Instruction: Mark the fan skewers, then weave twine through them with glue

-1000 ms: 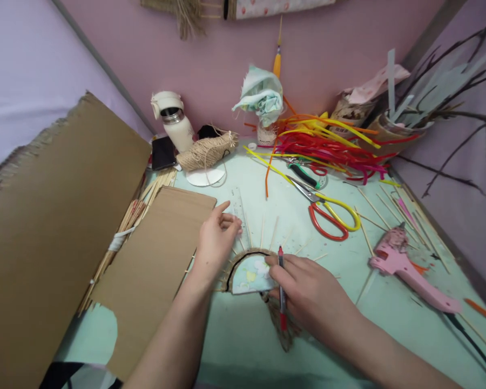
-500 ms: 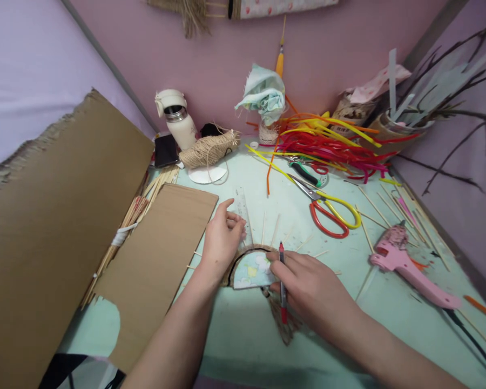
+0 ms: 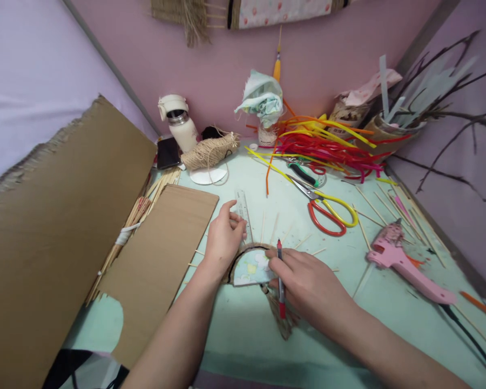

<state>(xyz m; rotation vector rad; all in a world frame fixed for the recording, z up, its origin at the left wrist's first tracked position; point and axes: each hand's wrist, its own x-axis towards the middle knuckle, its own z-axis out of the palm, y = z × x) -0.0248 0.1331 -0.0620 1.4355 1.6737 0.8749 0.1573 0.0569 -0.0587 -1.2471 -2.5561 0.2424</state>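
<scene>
A half-round craft piece [image 3: 250, 269] covered in pale patterned cloth, with a dark curved edge, lies on the table; thin sticks fan out above it. My left hand [image 3: 227, 235] is at its upper left with curled fingers, beside a clear ruler [image 3: 243, 212]; the fingertips seem to be at the ruler's edge. My right hand [image 3: 303, 278] holds a red-and-grey pen [image 3: 281, 286] upright between its fingers and rests at the piece's right side. Below the piece hangs a twine tassel [image 3: 281, 319].
Brown cardboard [image 3: 162, 248] covers the left side. Scissors [image 3: 328, 210], colourful pipe cleaners [image 3: 328, 146], twine [image 3: 210, 151] and an open bottle [image 3: 182, 127] stand or lie farther back. A pink glue gun [image 3: 409, 273] and loose sticks are at the right.
The camera view has shifted slightly. Both hands keep nearly the same pose, the right one still with the pen.
</scene>
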